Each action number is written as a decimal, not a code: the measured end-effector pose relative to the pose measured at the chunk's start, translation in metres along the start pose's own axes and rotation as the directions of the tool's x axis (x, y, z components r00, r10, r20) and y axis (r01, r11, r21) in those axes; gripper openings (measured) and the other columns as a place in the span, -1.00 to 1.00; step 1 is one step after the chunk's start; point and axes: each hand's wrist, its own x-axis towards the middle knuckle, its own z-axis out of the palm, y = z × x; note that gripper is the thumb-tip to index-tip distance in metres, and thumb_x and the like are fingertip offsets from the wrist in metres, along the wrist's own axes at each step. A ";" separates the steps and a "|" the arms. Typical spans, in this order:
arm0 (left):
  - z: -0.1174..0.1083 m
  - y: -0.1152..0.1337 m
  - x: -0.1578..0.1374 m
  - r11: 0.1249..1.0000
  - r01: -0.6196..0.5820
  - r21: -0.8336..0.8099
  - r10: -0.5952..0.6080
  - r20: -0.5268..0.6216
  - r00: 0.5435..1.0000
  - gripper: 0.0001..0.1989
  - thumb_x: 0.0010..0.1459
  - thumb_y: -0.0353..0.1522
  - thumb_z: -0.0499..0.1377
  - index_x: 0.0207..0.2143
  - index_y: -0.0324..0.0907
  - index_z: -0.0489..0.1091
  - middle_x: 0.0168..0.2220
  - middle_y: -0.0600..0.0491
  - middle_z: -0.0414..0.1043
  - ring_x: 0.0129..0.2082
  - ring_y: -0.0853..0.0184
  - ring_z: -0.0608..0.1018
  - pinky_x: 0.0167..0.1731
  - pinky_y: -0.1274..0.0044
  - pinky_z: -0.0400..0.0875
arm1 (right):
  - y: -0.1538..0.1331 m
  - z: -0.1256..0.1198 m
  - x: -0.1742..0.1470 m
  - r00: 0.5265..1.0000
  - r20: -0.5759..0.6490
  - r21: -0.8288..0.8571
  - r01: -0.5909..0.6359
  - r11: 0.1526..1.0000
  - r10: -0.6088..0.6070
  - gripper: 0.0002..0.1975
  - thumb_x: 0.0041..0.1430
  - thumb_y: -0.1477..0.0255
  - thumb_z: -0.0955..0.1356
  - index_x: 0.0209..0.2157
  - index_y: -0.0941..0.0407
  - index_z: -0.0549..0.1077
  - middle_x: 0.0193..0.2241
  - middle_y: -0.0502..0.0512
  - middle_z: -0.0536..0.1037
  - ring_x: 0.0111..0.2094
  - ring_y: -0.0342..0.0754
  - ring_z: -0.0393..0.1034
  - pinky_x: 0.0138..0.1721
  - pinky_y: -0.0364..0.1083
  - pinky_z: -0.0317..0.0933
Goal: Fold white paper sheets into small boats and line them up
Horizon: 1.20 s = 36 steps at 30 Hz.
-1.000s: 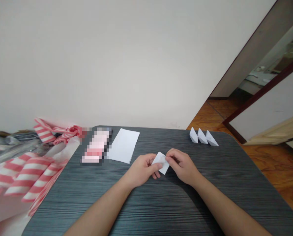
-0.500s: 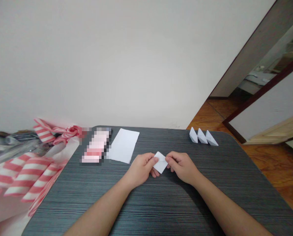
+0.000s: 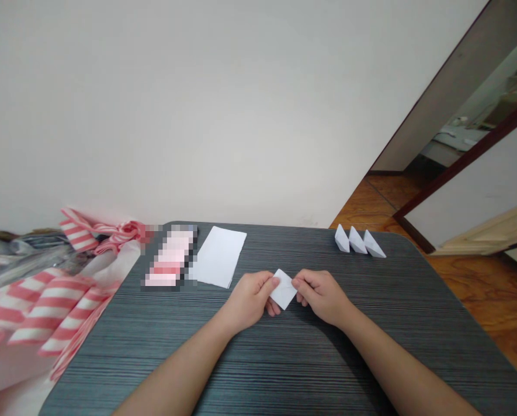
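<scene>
A small folded white paper (image 3: pixel 284 290), diamond-shaped from above, is held over the dark table between my two hands. My left hand (image 3: pixel 253 297) pinches its left corner, thumb on top and fingers curled beneath. At the opposite corner my right hand (image 3: pixel 319 293) grips the paper between thumb and bent fingers. A crease shows across its upper face. To the left lies a stack of white paper sheets (image 3: pixel 220 257). At the back right, three folded paper boats (image 3: pixel 357 240) stand in a row.
The dark wood-grain table (image 3: pixel 250 370) meets a pale wall (image 3: pixel 241 115). A pixelated pinkish rectangular object (image 3: pixel 169 257) lies at the back left. Red-and-white striped cloth (image 3: pixel 54 306) is heaped beside the table's left edge. Wooden floor (image 3: pixel 471 277) shows to the right.
Both hands and the folded paper have shifted very slightly down in view. The grip at both corners is the same.
</scene>
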 end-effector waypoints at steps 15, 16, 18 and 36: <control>0.000 -0.001 -0.002 0.997 -0.022 0.071 0.019 0.054 0.998 -0.68 0.17 -0.18 0.02 -0.44 -0.25 0.33 -0.59 0.07 0.40 -0.60 0.41 0.46 -0.59 0.60 0.34 | -0.008 0.004 -0.001 0.993 0.063 0.091 -0.105 0.990 0.099 -0.72 0.22 0.36 0.23 -0.56 0.14 0.31 -0.69 -0.04 0.42 -0.68 -0.21 0.30 -0.60 -0.24 0.15; 0.000 0.000 -0.003 0.996 -0.021 0.082 0.016 0.054 0.998 -0.66 0.17 -0.17 0.01 -0.46 -0.25 0.33 -0.61 0.07 0.39 -0.61 0.41 0.45 -0.60 0.61 0.33 | -0.008 0.004 0.000 0.993 0.072 0.104 -0.105 0.989 0.098 -0.72 0.22 0.35 0.23 -0.55 0.15 0.31 -0.68 -0.04 0.42 -0.67 -0.20 0.30 -0.60 -0.24 0.15; 0.000 0.000 -0.004 0.996 -0.021 0.089 0.016 0.057 0.998 -0.65 0.18 -0.16 -0.01 -0.47 -0.25 0.33 -0.60 0.06 0.40 -0.61 0.41 0.45 -0.60 0.61 0.32 | -0.008 0.004 0.000 0.991 0.106 0.130 -0.100 0.986 0.087 -0.72 0.21 0.32 0.24 -0.53 0.15 0.32 -0.67 -0.04 0.42 -0.65 -0.20 0.31 -0.59 -0.24 0.16; -0.002 0.001 -0.002 0.999 -0.004 -0.041 0.006 0.058 0.998 -0.65 0.21 -0.19 -0.05 -0.43 -0.26 0.34 -0.59 0.03 0.43 -0.64 0.42 0.45 -0.61 0.61 0.35 | -0.009 0.000 0.000 0.982 0.129 0.180 -0.162 0.970 0.139 -0.70 0.19 0.33 0.25 -0.57 0.16 0.33 -0.69 -0.03 0.43 -0.66 -0.20 0.32 -0.58 -0.23 0.18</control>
